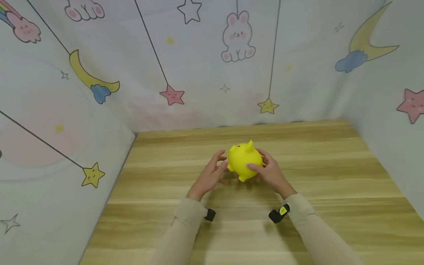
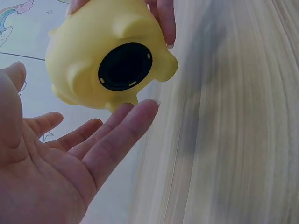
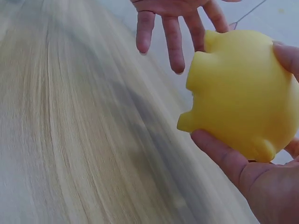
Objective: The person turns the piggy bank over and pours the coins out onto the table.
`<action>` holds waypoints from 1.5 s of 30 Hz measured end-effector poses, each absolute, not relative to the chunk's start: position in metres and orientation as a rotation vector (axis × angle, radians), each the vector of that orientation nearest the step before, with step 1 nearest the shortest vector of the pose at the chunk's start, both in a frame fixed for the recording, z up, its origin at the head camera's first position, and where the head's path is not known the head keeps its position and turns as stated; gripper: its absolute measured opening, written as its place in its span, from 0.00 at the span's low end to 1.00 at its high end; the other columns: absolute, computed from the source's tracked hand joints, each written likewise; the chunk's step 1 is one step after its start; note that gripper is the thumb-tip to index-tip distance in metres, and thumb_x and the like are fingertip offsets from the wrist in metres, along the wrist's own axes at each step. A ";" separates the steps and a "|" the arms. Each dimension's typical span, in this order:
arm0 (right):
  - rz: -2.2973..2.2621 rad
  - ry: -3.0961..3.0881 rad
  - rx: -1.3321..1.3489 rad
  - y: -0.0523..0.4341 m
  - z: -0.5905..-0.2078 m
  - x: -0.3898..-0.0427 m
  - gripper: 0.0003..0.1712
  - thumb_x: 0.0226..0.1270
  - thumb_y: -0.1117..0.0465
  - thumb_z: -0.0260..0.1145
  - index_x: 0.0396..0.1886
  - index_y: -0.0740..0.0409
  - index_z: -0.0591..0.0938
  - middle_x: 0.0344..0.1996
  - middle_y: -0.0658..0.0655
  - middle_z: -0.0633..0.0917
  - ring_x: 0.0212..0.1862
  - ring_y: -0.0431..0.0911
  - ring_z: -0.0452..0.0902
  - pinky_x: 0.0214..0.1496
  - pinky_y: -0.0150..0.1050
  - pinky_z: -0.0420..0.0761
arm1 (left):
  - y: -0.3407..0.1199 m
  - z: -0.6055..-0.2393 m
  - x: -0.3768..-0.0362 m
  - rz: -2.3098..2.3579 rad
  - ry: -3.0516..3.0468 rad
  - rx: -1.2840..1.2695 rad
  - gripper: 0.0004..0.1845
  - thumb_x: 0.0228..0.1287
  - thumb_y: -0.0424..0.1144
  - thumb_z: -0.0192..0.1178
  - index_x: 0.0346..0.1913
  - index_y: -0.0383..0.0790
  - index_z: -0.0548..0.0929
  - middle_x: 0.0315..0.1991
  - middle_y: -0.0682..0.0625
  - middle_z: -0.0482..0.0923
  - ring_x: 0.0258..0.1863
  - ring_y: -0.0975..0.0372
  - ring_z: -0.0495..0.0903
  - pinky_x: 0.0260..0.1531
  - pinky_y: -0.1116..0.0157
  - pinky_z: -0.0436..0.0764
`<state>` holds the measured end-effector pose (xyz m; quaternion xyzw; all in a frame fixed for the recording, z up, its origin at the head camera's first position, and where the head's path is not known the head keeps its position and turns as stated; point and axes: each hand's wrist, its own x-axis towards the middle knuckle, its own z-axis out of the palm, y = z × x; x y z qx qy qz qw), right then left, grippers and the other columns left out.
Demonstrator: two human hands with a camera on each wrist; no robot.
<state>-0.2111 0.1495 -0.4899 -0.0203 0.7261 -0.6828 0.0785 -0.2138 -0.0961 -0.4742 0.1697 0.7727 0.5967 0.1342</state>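
Note:
A yellow piggy bank (image 1: 243,162) is held tilted above the table, its snout toward the left in the head view. My right hand (image 1: 273,175) grips it from the right, the thumb on its near side and the fingers round the far side. In the left wrist view its underside faces my left hand, showing a round black plug (image 2: 125,66) between stubby feet. My left hand (image 1: 210,175) is by its left side with fingers spread and relaxed, the fingertips close to a foot. The right wrist view shows the piggy bank's rounded body (image 3: 243,93) between my right thumb and fingers.
A wood-grain table (image 1: 159,228) lies under both hands. White cloth walls (image 1: 205,66) printed with stars, moons and rabbits stand at the back and both sides. A small black device (image 1: 277,215) sits at my right wrist, and another dark one (image 1: 210,215) at my left.

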 end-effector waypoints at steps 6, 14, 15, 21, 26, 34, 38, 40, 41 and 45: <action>-2.323 1.793 -0.015 0.150 -0.490 -0.213 0.43 0.72 0.57 0.65 0.78 0.58 0.53 0.67 0.67 0.65 0.50 0.50 0.78 0.49 0.48 0.82 | -0.093 -0.471 -0.216 1.773 2.223 0.530 0.33 0.76 0.59 0.45 0.77 0.52 0.55 0.67 0.45 0.65 0.56 0.48 0.78 0.39 0.48 0.84; -2.510 1.408 -0.025 0.144 -0.498 -0.210 0.32 0.78 0.56 0.55 0.75 0.57 0.55 0.61 0.61 0.67 0.54 0.50 0.78 0.56 0.58 0.77 | -0.091 -0.471 -0.215 1.804 2.243 0.538 0.31 0.77 0.52 0.51 0.76 0.47 0.59 0.66 0.43 0.65 0.55 0.43 0.77 0.37 0.53 0.85; -2.519 1.382 -0.040 0.144 -0.499 -0.209 0.31 0.79 0.55 0.54 0.74 0.56 0.56 0.60 0.60 0.68 0.54 0.51 0.78 0.55 0.57 0.78 | -0.090 -0.471 -0.215 1.809 2.245 0.540 0.30 0.76 0.51 0.52 0.75 0.47 0.60 0.65 0.43 0.66 0.55 0.44 0.77 0.37 0.54 0.85; -2.563 1.224 -0.093 0.141 -0.501 -0.208 0.27 0.80 0.51 0.50 0.72 0.50 0.58 0.60 0.59 0.68 0.55 0.52 0.78 0.55 0.52 0.79 | -0.084 -0.465 -0.211 1.807 2.304 0.535 0.27 0.74 0.46 0.58 0.71 0.46 0.67 0.60 0.41 0.69 0.48 0.48 0.79 0.35 0.51 0.85; -2.606 1.001 -0.045 0.138 -0.501 -0.207 0.28 0.80 0.49 0.50 0.72 0.48 0.56 0.62 0.59 0.66 0.57 0.53 0.77 0.59 0.54 0.76 | -0.078 -0.462 -0.214 1.797 2.394 0.530 0.24 0.72 0.46 0.60 0.67 0.44 0.72 0.51 0.48 0.75 0.42 0.51 0.80 0.31 0.52 0.84; -2.648 0.791 -0.195 0.137 -0.511 -0.200 0.29 0.83 0.50 0.42 0.77 0.47 0.48 0.68 0.58 0.61 0.63 0.54 0.72 0.68 0.57 0.63 | -0.065 -0.461 -0.215 1.772 2.552 0.531 0.14 0.70 0.41 0.63 0.53 0.39 0.82 0.43 0.52 0.80 0.35 0.60 0.79 0.30 0.66 0.82; -2.657 0.701 -0.277 0.135 -0.516 -0.197 0.28 0.83 0.52 0.38 0.78 0.46 0.47 0.70 0.57 0.61 0.67 0.54 0.68 0.72 0.61 0.43 | -0.060 -0.462 -0.213 1.802 2.621 0.519 0.07 0.67 0.36 0.66 0.44 0.38 0.85 0.40 0.52 0.83 0.33 0.61 0.79 0.30 0.67 0.81; -2.661 0.668 -0.324 0.133 -0.518 -0.196 0.28 0.83 0.52 0.36 0.78 0.46 0.47 0.70 0.57 0.62 0.68 0.54 0.67 0.73 0.61 0.42 | -0.057 -0.462 -0.212 1.815 2.655 0.519 0.05 0.65 0.34 0.67 0.42 0.37 0.87 0.38 0.51 0.84 0.32 0.63 0.79 0.30 0.68 0.81; -2.664 0.648 -0.353 0.132 -0.519 -0.196 0.28 0.83 0.53 0.35 0.78 0.46 0.47 0.70 0.57 0.62 0.68 0.54 0.66 0.73 0.61 0.41 | -0.056 -0.461 -0.212 1.809 2.679 0.520 0.05 0.65 0.33 0.67 0.41 0.36 0.87 0.37 0.51 0.84 0.31 0.63 0.79 0.30 0.69 0.81; -2.672 0.572 -0.444 0.127 -0.520 -0.198 0.29 0.83 0.52 0.35 0.79 0.47 0.49 0.70 0.58 0.63 0.69 0.55 0.64 0.72 0.61 0.43 | -0.053 -0.458 -0.211 1.727 2.814 0.575 0.05 0.64 0.32 0.67 0.39 0.35 0.88 0.34 0.50 0.85 0.28 0.65 0.79 0.29 0.72 0.80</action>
